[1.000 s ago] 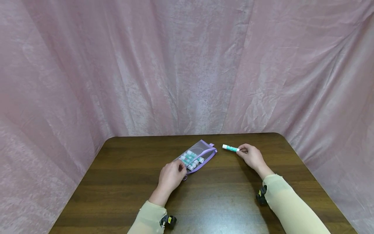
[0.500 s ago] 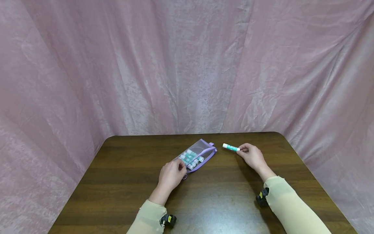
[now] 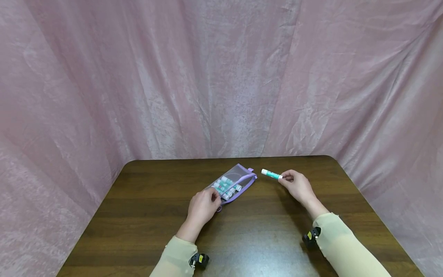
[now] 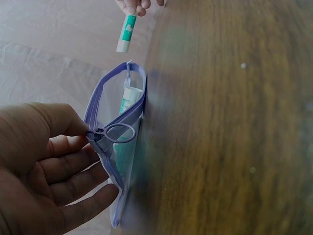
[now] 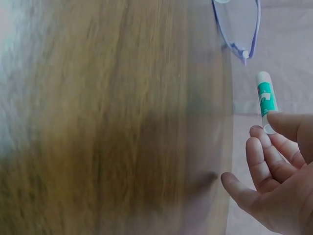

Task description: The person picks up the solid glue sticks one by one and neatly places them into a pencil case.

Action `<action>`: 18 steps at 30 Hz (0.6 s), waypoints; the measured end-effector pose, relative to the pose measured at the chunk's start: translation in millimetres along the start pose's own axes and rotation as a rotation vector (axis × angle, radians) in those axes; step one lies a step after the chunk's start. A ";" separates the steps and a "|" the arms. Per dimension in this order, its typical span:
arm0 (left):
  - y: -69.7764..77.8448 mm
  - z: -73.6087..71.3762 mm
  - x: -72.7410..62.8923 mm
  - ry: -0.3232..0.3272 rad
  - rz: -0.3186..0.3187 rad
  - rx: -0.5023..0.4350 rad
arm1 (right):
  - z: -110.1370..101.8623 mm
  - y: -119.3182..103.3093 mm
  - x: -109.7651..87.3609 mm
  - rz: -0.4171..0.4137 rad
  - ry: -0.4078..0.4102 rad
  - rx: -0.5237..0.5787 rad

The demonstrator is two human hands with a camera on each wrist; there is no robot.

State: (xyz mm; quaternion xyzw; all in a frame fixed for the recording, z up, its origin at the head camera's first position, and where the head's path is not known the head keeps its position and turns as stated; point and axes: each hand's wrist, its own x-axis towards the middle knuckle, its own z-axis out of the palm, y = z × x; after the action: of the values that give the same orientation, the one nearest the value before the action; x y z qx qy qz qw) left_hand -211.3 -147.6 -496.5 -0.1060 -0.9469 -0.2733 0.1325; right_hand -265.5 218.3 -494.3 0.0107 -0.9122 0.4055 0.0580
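A mesh zipper pouch (image 3: pixel 237 175) with purple edging lies on the table, its mouth unzipped and gaping toward the right. Several green-and-white glue sticks (image 3: pixel 226 186) show through the mesh. At the pouch's near left corner, my left hand (image 3: pixel 203 207) pinches the edge by the zipper end; a purple ring pull (image 4: pixel 121 133) hangs beside the thumb in the left wrist view. My right hand (image 3: pixel 298 186) holds another glue stick (image 3: pixel 271 174) by one end between thumb and fingers. That stick is raised off the table, its far end pointing at the pouch mouth, a small gap apart.
The brown wooden table (image 3: pixel 145 215) has rounded far corners. Pink curtains (image 3: pixel 221 77) hang behind it and along both sides. Each wrist carries a small black camera, one on the left sleeve (image 3: pixel 176 256) and one on the right sleeve (image 3: pixel 346 242).
My right hand has shifted slightly left with the glue stick, bringing it nearer the pouch. The left hand and the pouch have stayed nearly in place.
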 end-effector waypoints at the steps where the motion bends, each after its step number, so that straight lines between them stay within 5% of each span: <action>1: 0.1 0.3 -0.3 -0.001 -0.003 -0.001 | 0.1 -0.9 -0.9 0.000 -0.001 0.005; 18: -2.1 2.7 -2.2 0.001 0.002 0.000 | 9.7 -15.5 -19.7 0.043 0.004 0.116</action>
State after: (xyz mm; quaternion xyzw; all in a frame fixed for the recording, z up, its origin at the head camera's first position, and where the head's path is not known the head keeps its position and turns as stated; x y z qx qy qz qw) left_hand -210.3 -148.1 -500.4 -0.1069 -0.9466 -0.2734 0.1333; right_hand -245.8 200.2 -491.5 -0.0063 -0.8871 0.4588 0.0505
